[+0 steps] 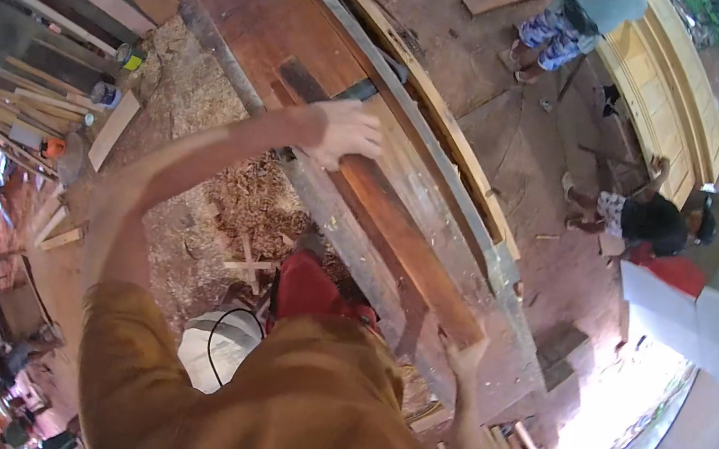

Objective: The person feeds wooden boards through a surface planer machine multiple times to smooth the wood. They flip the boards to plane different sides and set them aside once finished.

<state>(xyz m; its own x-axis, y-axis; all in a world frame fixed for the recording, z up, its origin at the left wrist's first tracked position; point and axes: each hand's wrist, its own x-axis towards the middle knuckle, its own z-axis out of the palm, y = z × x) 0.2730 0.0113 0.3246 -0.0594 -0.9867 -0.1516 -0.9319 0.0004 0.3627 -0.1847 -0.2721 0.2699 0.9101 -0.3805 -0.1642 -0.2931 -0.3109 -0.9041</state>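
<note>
A long reddish-brown wooden plank (pixel 409 243) lies slantwise along the workbench (pixel 504 361), its far end darker than the rest. Over its middle part my left hand (pixel 347 134) is closed, the fingers curled across the top toward the far edge. At the plank's near right end my right hand (pixel 464 354) grips the corner, thumb toward the top and the other fingers mostly hidden. Beyond the left hand, a broad reddish board (pixel 272 12) rests flat on the bench. A small dark object (pixel 359 92) sits just past my left hand; its kind is unclear.
Long wooden strips (pixel 452 135) run along the bench's far side. Wood shavings (pixel 240 194) cover the ground at left, near boards and a white bucket (pixel 105 94). Two people (pixel 597 21) are beyond the bench, beside a pale panelled door (pixel 664 76).
</note>
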